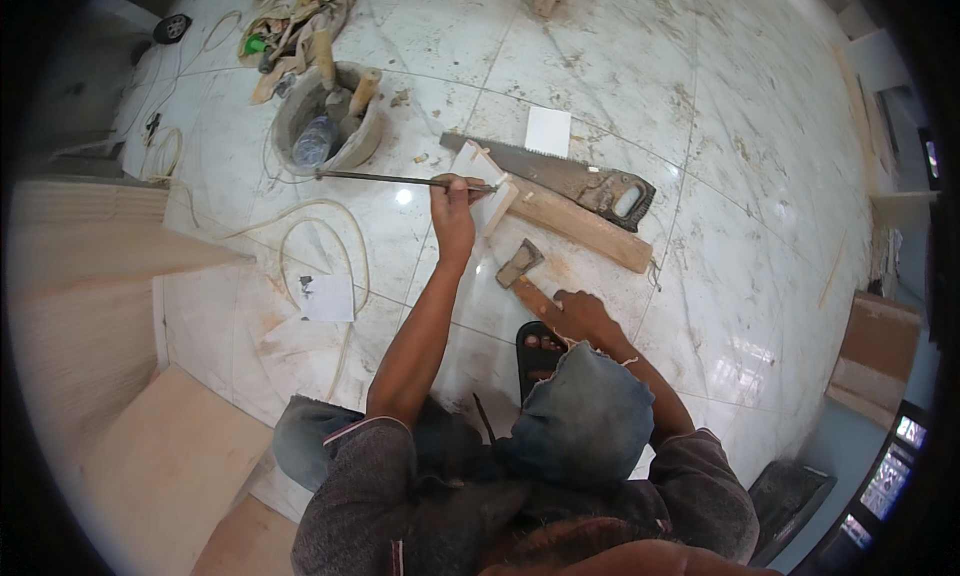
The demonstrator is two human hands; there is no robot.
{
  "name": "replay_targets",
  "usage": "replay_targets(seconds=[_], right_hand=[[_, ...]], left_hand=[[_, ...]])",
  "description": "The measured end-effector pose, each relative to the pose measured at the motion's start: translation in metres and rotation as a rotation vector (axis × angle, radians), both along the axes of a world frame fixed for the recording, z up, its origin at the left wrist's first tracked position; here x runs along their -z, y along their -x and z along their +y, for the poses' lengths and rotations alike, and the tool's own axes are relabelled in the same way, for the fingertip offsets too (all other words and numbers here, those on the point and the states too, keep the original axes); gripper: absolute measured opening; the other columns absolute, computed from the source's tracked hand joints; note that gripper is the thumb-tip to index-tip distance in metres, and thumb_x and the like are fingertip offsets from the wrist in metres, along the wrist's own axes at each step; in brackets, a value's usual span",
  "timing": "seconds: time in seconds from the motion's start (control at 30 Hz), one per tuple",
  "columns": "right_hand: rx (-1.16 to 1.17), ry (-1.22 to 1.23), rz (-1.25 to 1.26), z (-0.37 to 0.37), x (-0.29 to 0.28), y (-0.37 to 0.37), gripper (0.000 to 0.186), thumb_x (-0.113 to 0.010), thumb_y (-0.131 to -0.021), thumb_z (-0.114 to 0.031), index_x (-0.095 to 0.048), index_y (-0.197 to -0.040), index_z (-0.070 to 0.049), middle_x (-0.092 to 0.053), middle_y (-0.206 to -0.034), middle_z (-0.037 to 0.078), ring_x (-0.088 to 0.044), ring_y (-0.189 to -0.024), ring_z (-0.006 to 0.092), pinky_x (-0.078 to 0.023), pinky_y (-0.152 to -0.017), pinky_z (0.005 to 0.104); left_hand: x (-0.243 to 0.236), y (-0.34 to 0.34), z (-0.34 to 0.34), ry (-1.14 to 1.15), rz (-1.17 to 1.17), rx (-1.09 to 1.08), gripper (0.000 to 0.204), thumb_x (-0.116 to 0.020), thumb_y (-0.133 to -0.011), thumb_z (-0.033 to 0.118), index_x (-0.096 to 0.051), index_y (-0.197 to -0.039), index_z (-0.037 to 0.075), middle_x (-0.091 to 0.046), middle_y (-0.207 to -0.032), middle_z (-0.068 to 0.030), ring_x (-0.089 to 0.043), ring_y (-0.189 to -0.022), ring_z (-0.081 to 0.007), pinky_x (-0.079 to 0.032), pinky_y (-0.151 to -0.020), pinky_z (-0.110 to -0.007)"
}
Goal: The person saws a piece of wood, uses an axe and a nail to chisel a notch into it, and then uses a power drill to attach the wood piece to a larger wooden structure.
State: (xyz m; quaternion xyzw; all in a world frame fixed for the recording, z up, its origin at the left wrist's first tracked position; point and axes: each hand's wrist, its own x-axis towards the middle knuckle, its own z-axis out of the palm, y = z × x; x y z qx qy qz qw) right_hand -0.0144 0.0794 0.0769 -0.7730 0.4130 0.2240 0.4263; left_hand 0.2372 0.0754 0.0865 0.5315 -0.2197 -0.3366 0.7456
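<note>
My left hand (455, 204) is closed round a long, thin dark metal rod (385, 178), held almost level. The rod's right end meets a small white-faced wooden piece (487, 214) with bare wood along its edge. That piece lies against one end of a wooden plank (580, 231) on the floor. Behind the plank rests a handsaw (560, 171) with a worn handle. Nearer to me, my right hand (590, 319) grips the wooden handle of a hatchet (518, 263), its metal head just short of the white-faced piece.
A bucket (365, 146) of tools stands at the back left, with a full sack (335, 16) behind it. A pale hose (300, 211) loops across the tiled floor. White squares (548, 132) lie about. Wooden boards (175, 446) lean at the left; my sandalled foot (540, 351) is near the hatchet.
</note>
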Motion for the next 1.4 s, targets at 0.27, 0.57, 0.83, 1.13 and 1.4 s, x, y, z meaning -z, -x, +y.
replay_targets(seconds=[0.27, 0.57, 0.83, 1.13, 1.4], right_hand=[[0.121, 0.695, -0.973, -0.062, -0.089, -0.102, 0.051, -0.064, -0.085, -0.022, -0.047, -0.129, -0.003, -0.052, -0.125, 0.02, -0.054, -0.112, 0.031, -0.044, -0.092, 0.0419], [0.004, 0.022, -0.884, -0.067, -0.106, -0.135, 0.062, -0.07, -0.078, -0.042, -0.054, -0.122, 0.0, -0.064, -0.105, 0.02, -0.062, -0.1, 0.0326, -0.047, -0.086, 0.039], [-0.022, -0.085, -0.835, -0.046, -0.117, -0.117, 0.062, -0.067, -0.078, -0.045, -0.053, -0.123, -0.005, -0.064, -0.1, 0.023, -0.064, -0.093, 0.0324, -0.048, -0.081, 0.0384], [0.014, -0.304, -0.699, -0.034, -0.109, -0.112, 0.056, -0.068, -0.079, -0.047, -0.051, -0.114, -0.007, -0.066, -0.084, 0.015, -0.063, -0.078, 0.0207, -0.046, -0.072, 0.0343], [-0.318, 0.052, -0.491, -0.021, -0.099, -0.11, 0.048, -0.068, -0.077, -0.045, -0.06, -0.104, -0.007, -0.064, -0.087, 0.017, -0.062, -0.082, 0.0354, -0.046, -0.072, 0.0422]], left_hand=[[-0.053, -0.042, 0.028, 0.113, 0.553, 0.027, 0.023, -0.044, -0.098, 0.033, -0.045, -0.091, 0.011, -0.061, -0.087, -0.0088, -0.062, -0.074, -0.0206, -0.053, -0.071, -0.034], [-0.058, -0.029, 0.052, 0.045, 0.883, 0.113, 0.025, -0.046, -0.097, 0.036, -0.055, -0.094, 0.013, -0.061, -0.089, -0.0077, -0.062, -0.084, -0.0246, -0.053, -0.076, -0.039], [-0.074, -0.036, 0.054, -0.102, 0.715, 0.438, 0.023, -0.046, -0.097, 0.027, -0.055, -0.095, 0.006, -0.061, -0.083, -0.0069, -0.061, -0.073, -0.0172, -0.052, -0.064, -0.032], [-0.077, -0.031, 0.057, -0.227, 0.458, 0.499, 0.027, -0.048, -0.097, 0.028, -0.054, -0.103, 0.003, -0.054, -0.07, -0.0021, -0.052, -0.065, -0.0125, -0.045, -0.061, -0.026], [-0.075, -0.022, 0.057, -0.239, 0.213, 0.593, 0.028, -0.048, -0.097, 0.029, -0.054, -0.107, 0.003, -0.047, -0.066, 0.0014, -0.047, -0.062, -0.0095, -0.04, -0.06, -0.025]])
